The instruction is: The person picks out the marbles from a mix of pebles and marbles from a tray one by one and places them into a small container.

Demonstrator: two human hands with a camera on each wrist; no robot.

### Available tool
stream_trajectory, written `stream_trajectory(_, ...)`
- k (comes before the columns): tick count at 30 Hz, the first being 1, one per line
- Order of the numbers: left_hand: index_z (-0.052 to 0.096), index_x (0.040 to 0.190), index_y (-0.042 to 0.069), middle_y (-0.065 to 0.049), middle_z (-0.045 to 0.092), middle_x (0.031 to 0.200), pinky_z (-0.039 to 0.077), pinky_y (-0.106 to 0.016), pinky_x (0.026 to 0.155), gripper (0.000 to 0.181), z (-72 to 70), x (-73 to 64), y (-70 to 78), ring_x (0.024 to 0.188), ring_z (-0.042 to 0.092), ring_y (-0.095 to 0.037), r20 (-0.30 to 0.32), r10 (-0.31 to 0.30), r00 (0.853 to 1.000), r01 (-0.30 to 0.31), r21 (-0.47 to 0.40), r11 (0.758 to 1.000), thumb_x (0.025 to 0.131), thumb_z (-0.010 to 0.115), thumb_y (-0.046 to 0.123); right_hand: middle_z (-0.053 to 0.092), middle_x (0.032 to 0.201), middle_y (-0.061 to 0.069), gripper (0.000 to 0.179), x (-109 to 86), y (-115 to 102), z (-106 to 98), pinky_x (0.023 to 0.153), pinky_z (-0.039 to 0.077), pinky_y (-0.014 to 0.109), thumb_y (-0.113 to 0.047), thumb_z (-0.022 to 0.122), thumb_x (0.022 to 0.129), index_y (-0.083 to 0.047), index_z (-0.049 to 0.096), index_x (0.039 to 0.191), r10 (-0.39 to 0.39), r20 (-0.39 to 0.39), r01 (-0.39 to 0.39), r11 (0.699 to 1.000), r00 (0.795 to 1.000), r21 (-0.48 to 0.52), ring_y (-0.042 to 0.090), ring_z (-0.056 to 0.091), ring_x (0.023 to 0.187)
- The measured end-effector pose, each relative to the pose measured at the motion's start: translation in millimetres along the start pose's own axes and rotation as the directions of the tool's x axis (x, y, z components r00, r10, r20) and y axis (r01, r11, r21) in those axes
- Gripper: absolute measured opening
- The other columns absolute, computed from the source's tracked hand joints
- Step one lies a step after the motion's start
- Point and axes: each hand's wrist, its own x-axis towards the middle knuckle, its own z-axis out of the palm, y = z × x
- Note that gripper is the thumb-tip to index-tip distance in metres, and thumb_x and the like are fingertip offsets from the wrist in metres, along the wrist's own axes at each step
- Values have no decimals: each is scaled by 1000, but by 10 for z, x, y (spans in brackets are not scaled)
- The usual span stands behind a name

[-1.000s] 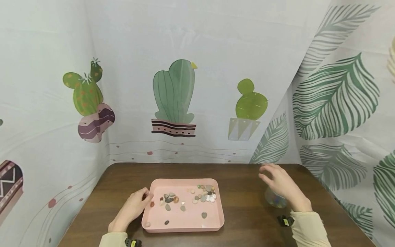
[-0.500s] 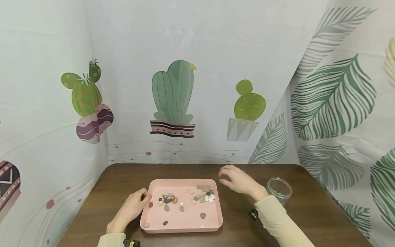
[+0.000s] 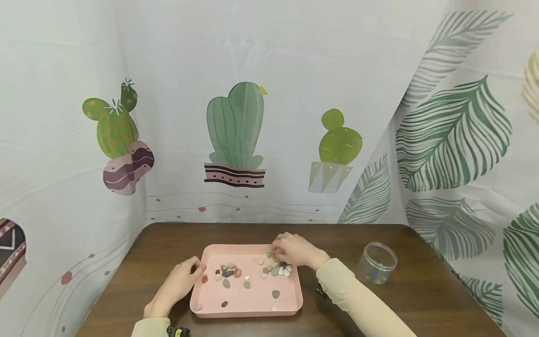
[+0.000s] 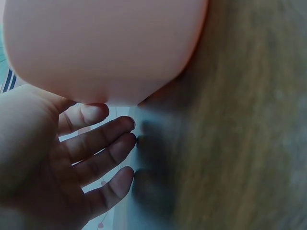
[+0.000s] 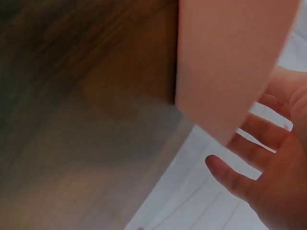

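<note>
A pink tray [image 3: 252, 299] holds pebbles in two loose groups. My left hand [image 3: 178, 283] holds the tray's left rim; in the left wrist view its thumb goes behind the wall while the other fingers lie outside, loosely bent. Over the far right corner of the tray, my right hand [image 3: 294, 250] reaches down with loosely bent fingers, close to a small green stone [image 3: 269, 255]. Its thumb and index tips are hidden behind the tray wall in the right wrist view. White pebbles [image 3: 287, 272] lie just below that hand.
To the right of the tray stands a clear round jar [image 3: 377, 263] with some green and blue pieces at its bottom. The brown wooden table [image 3: 337, 304] ends at a printed cloth backdrop [image 3: 290, 140] behind and at both sides.
My right hand has moved left, from above the clear jar to the tray's far right corner, and lowered toward the pebbles. My left hand stays at the tray's left rim.
</note>
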Motion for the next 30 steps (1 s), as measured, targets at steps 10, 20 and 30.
stream_trajectory(10,52,83,15,2,42,67,31,-28,52,19,8,-5,-23,60,41,-14,9,-12,1000,12,1,1000,98,60,23,57,86,-7,20,89,-78,120,60,42,26,-21,73,89,-18,70,108,12,61,-10,999,998,-31,7,48,73)
stream_trajectory(20,52,83,15,2,41,67,30,-28,51,19,3,6,-22,59,40,-14,5,-6,1000,6,2,1000,98,60,24,50,77,-10,8,161,-80,197,56,39,25,-26,72,89,-22,66,89,30,65,-25,997,997,-77,5,45,67)
stream_trajectory(30,53,83,16,2,41,67,30,-28,51,18,-2,2,-17,59,39,-14,11,-5,1000,5,-10,1000,98,60,23,49,75,-9,7,238,-129,211,56,39,27,-22,71,86,-23,64,83,43,60,-37,995,997,-93,7,45,66)
